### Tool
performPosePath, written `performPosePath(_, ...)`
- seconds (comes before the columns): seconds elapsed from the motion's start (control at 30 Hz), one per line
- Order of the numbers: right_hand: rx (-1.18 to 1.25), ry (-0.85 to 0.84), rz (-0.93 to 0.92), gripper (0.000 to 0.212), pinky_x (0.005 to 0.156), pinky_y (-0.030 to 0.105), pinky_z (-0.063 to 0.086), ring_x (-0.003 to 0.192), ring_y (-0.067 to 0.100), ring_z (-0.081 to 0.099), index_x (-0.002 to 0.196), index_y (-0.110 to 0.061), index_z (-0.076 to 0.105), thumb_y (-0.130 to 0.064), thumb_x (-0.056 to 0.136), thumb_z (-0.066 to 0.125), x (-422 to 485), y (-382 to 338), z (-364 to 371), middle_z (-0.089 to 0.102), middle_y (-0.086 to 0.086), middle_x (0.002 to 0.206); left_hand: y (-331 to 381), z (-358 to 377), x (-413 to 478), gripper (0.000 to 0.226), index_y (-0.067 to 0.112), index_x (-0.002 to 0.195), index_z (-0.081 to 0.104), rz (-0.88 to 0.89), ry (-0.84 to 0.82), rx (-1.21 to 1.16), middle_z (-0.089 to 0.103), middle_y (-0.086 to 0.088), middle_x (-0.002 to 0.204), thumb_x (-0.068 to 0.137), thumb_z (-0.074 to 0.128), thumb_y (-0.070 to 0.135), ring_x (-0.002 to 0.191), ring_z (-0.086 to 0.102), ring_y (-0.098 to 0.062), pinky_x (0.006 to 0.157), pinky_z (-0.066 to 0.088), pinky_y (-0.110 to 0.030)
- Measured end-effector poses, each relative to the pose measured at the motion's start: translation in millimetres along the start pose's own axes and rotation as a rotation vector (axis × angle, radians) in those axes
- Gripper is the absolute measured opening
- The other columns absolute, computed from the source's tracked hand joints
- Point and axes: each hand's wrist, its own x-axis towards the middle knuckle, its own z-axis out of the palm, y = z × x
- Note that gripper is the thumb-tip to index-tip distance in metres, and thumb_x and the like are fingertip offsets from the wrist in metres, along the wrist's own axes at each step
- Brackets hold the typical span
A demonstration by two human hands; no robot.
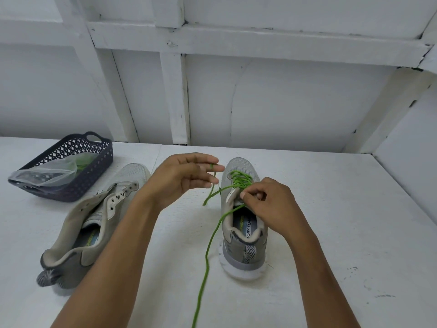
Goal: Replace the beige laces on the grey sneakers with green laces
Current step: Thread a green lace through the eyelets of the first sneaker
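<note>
Left hand [186, 177]: fingers nearly straight, green lace [206, 256] looped over one fingertip. Right hand [269, 205]: fingers pinch the lace at upper eyelets of sneaker [236, 258] on desk [331, 233].

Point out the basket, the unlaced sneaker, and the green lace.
basket [99, 171], head view, outer side wall.
unlaced sneaker [134, 174], head view, toe mesh.
green lace [207, 254], head view, loose trailing tail.

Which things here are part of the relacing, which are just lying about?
Job: green-laced sneaker, green lace, unlaced sneaker, left hand with lace looped over a finger, right hand pinching lace.
Lying about: dark basket, plastic bag in it (something green inside).
</note>
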Motion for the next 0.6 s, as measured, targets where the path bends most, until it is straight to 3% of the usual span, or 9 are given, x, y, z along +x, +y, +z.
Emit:
performPosePath(0.13, 0.001, -0.007, -0.005, 0.007, 0.067, 0.019, 0.04, 0.071, 0.006, 0.052, 0.088, -0.025, 0.077, -0.027, 0.088, 0.071, 1.7, 1.2, 0.0, 0.05, -0.009, 0.077, -0.4, 5.3, -0.2, 0.011, 0.016, 0.097, 0.077, 0.119, 0.028, 0.531, 0.077, 0.002, 0.087, 0.09, 0.07, 0.011, 0.072, 0.067, -0.014, 0.067, 0.051, -0.024)
performPosePath(0.23, 0.002, -0.009, -0.016, 0.004, 0.065, 0.017, 0.037, 0.071, 0.005, 0.052, 0.087, -0.027, 0.077, -0.027, 0.085, 0.073, 2.6, 1.2, 0.0, 0.049, -0.011, 0.076, -0.6, 6.3, 4.3, 0.006, 0.034, 0.088, 0.078, 0.235, 0.0, 0.865, 0.065, 0.017, 0.096, 0.083, 0.078, 0.029, 0.091, 0.058, -0.001, 0.078, 0.042, -0.013)
performPosePath(0.3, -0.002, -0.011, -0.023, 0.004, 0.063, 0.014, 0.035, 0.072, 0.004, 0.052, 0.086, -0.028, 0.077, -0.027, 0.084, 0.075, 2.7, 1.4, 0.1, 0.048, -0.011, 0.076, 1.5, 9.6, 5.8, 0.006, 0.032, 0.088, 0.077, 0.225, -0.067, 0.944, 0.067, 0.017, 0.101, 0.085, 0.077, 0.027, 0.097, 0.059, 0.003, 0.082, 0.043, -0.012)
performPosePath(0.47, -0.096, 0.044, -0.068, 0.007, 0.07, 0.009, 0.032, 0.094, 0.006, 0.045, 0.086, -0.033, 0.075, -0.033, 0.08, 0.077, 1.0, 5.0, 6.6, 0.048, -0.013, 0.088, -0.9, 18.7, 10.7, 0.007, 0.022, 0.084, 0.074, 0.073, -0.089, 1.021, 0.071, 0.009, 0.075, 0.082, 0.081, 0.02, 0.071, 0.065, -0.002, 0.062, 0.05, -0.014)
performPosePath(0.6, -0.063, 0.037, -0.076, 0.009, 0.072, 0.008, 0.032, 0.097, 0.007, 0.044, 0.087, -0.032, 0.076, -0.035, 0.078, 0.079, 2.9, 4.4, 8.3, 0.048, -0.012, 0.089, 0.1, 19.1, 14.3, 0.004, 0.021, 0.086, 0.076, 0.076, -0.096, 1.025, 0.073, 0.008, 0.078, 0.084, 0.079, 0.02, 0.074, 0.067, -0.005, 0.068, 0.052, -0.017)
